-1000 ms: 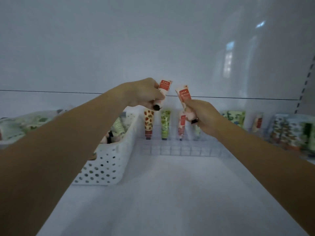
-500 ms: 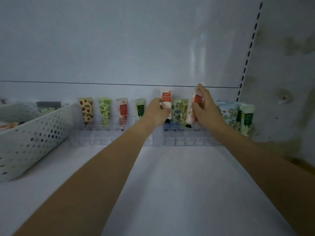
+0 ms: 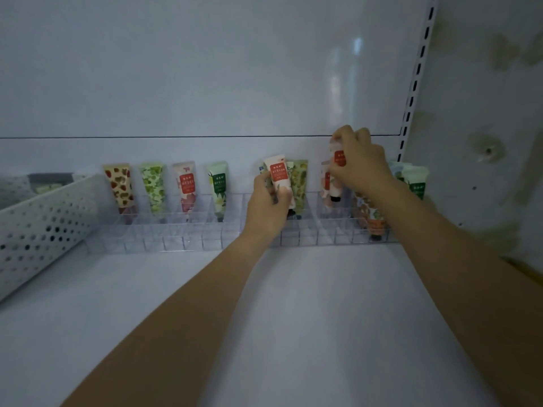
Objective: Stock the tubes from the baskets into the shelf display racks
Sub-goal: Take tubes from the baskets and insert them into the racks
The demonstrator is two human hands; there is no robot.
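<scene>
The left hand [image 3: 269,207] has fingers and thumb curled round the lower half of a red-label tube [image 3: 278,174]. This tube stands cap down, tilted slightly left, with its dark cap at the back row of the clear rack [image 3: 182,239]; whether the cap sits inside a cell I cannot tell. The right hand [image 3: 361,165] pinches the top of a second tube [image 3: 335,188] from above, fingers bent over its crimped end. That tube hangs nearly upright, cap down, its cap level with the rack's rear edge. An olive tube [image 3: 300,183] stands just behind the red-label tube. Below the right forearm an orange floral tube [image 3: 370,217] leans in the rack, and pale green tubes [image 3: 417,182] stand at the rack's right end. To the left, four stand apart in the back row: a strawberry tube [image 3: 120,186], a leafy tube [image 3: 152,186], a pink tube [image 3: 186,186] and a mint tube [image 3: 219,186]. The rack sits at the back of the white shelf [image 3: 293,333], against the back panel [image 3: 205,69]. A perforated basket [image 3: 44,224] stands at the shelf's left, beside the rack's left end
</scene>
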